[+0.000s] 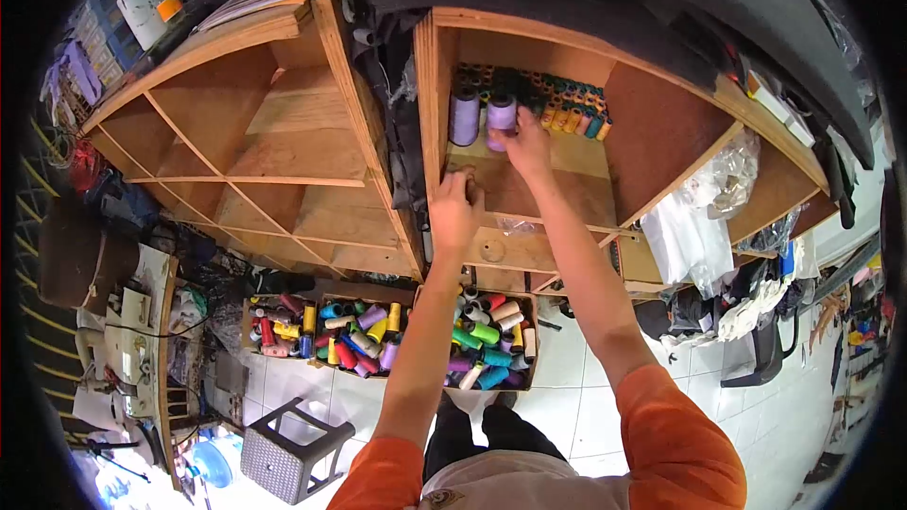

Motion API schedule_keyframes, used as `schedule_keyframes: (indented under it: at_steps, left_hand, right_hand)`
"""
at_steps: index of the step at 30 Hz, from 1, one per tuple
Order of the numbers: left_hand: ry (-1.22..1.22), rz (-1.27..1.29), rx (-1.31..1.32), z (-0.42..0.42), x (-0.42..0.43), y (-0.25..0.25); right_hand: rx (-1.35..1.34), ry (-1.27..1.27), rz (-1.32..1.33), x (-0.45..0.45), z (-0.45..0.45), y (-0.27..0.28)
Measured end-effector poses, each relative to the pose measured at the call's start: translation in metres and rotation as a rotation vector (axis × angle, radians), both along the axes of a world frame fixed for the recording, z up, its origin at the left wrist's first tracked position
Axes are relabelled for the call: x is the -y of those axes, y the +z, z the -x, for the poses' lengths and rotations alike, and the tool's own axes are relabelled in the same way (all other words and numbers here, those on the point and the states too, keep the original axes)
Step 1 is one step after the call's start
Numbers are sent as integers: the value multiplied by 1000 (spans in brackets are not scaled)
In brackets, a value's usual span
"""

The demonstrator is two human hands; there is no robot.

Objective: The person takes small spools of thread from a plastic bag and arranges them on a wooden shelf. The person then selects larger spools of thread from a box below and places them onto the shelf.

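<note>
My right hand (pixel 524 142) reaches into the upper shelf compartment, its fingers closed around a purple thread spool (pixel 501 113). Just left of it a second, lilac thread spool (pixel 464 118) stands upright on the shelf board. Behind both, rows of small thread spools (pixel 572 120) in yellow, orange and green fill the back of the compartment. My left hand (pixel 457 206) is at the compartment's front edge, beside the left upright, with curled fingers. A dark patch shows between its fingers, and I cannot make out whether it is an object or shadow.
Below the shelf, boxes of mixed thread spools (pixel 487 335) sit on the tiled floor. A wooden cubby unit (pixel 283 123) stands to the left. Clear plastic bags (pixel 694 227) hang at the right. A grey stool (pixel 293 453) is at the lower left, near sewing equipment (pixel 137 340).
</note>
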State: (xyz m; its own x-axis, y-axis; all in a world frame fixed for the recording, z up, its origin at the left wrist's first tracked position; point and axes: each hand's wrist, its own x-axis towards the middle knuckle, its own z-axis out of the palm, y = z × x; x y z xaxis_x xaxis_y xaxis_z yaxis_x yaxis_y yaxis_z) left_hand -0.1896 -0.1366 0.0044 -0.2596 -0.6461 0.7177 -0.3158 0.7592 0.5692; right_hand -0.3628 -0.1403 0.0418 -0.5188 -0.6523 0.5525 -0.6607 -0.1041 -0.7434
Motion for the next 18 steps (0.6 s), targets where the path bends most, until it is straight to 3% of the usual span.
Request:
schedule_keyframes:
  at_steps: [9, 15, 18]
  left_hand:
    - [80, -36, -14, 8, 4, -5]
    - [107, 47, -32, 7, 5, -5]
    - [18, -73, -10, 3, 5, -9]
  right_hand:
    - [18, 25, 84, 23, 7, -20]
    - [19, -89, -45, 12, -5, -11]
    - [132, -11, 19, 9, -3, -18]
